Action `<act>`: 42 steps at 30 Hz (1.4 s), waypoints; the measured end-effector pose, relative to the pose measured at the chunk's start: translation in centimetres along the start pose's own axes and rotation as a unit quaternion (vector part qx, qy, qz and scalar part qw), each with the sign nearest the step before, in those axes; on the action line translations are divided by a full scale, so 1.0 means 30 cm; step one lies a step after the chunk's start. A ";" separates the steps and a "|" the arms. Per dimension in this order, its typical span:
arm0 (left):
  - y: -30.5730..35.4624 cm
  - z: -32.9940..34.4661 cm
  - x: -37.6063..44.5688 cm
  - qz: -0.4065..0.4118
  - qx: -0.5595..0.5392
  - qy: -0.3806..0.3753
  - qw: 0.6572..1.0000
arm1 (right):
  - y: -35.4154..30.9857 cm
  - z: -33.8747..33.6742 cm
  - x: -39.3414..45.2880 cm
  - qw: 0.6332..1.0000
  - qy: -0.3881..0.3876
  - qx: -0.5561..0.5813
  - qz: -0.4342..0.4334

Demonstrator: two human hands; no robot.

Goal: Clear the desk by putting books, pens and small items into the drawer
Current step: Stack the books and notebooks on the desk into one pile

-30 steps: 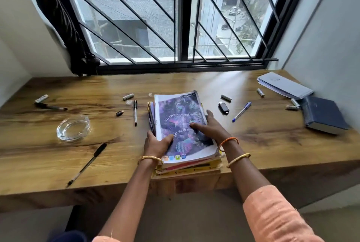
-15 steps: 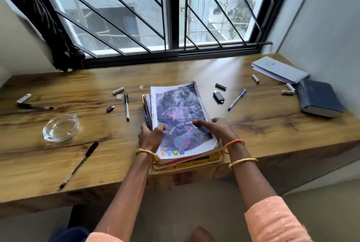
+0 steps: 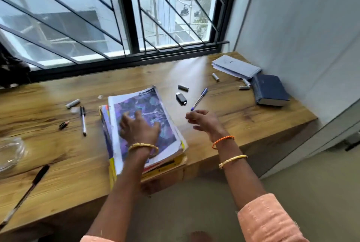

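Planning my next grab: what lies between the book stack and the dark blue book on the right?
Head view: a black USB stick, blue pen and grey battery lie between the book stack and dark blue book.

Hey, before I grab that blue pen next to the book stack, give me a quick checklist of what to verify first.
1. Right hand free: ok, it is open and holds nothing.
2. Blue pen reachable: ok, its near tip lies just beyond the right hand's fingers, with nothing on top of it.
3. Book stack steady: ok, the left hand rests flat on the top cover, though the stack overhangs the desk's front edge.
4. Clutter by the pen: ok, the small black device lies apart from it.
5. Drawer ready: cannot tell, no drawer is in view.
6. Image sharpness: not ok, both hands are motion-blurred.
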State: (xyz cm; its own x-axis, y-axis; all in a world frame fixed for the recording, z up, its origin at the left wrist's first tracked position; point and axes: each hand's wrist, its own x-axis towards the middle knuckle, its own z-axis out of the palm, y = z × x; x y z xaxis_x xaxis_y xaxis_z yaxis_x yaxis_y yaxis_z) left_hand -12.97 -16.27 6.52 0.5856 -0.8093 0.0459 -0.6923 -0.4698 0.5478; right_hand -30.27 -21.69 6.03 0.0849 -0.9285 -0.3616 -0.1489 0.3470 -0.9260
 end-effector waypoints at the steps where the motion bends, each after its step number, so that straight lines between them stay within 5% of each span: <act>1: 0.065 0.026 -0.017 0.053 -0.022 0.003 0.998 | -0.025 -0.056 0.008 1.000 0.018 0.005 -0.015; 6: 0.431 0.193 -0.073 0.173 -0.222 -0.178 0.943 | -0.140 -0.378 0.144 0.990 0.130 -0.001 -0.047; 12: 0.855 0.584 0.126 0.095 -0.274 -0.303 0.908 | -0.263 -0.816 0.563 0.940 0.266 -0.195 -0.087; 20: 1.220 0.873 0.374 -0.214 -0.425 -0.346 0.809 | -0.315 -1.047 1.058 0.888 0.062 -0.454 -0.033; 23: 1.289 0.900 0.420 -0.285 -0.449 -0.350 0.771 | -0.277 -1.053 1.148 0.857 0.060 -0.511 0.003; 26: 1.347 0.908 0.464 -0.291 -0.417 -0.361 0.782 | -0.256 -1.051 1.204 0.820 0.074 -0.568 0.000; 38: 1.395 0.911 0.484 -0.275 -0.391 -0.327 0.815 | -0.341 -1.071 1.286 0.956 0.010 -0.284 0.080; 42: 1.381 0.863 0.498 -0.241 -0.408 -0.288 0.832 | -0.411 -1.111 1.245 0.972 -0.023 -0.220 0.078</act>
State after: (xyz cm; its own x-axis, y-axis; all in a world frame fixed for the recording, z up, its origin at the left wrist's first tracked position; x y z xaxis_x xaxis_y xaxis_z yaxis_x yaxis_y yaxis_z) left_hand -43.81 -56.94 8.28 0.2508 -0.7414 -0.6225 0.2196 -0.5827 0.7825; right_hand -58.10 -65.07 7.56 0.0703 -0.8588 -0.5075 -0.5689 0.3834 -0.7276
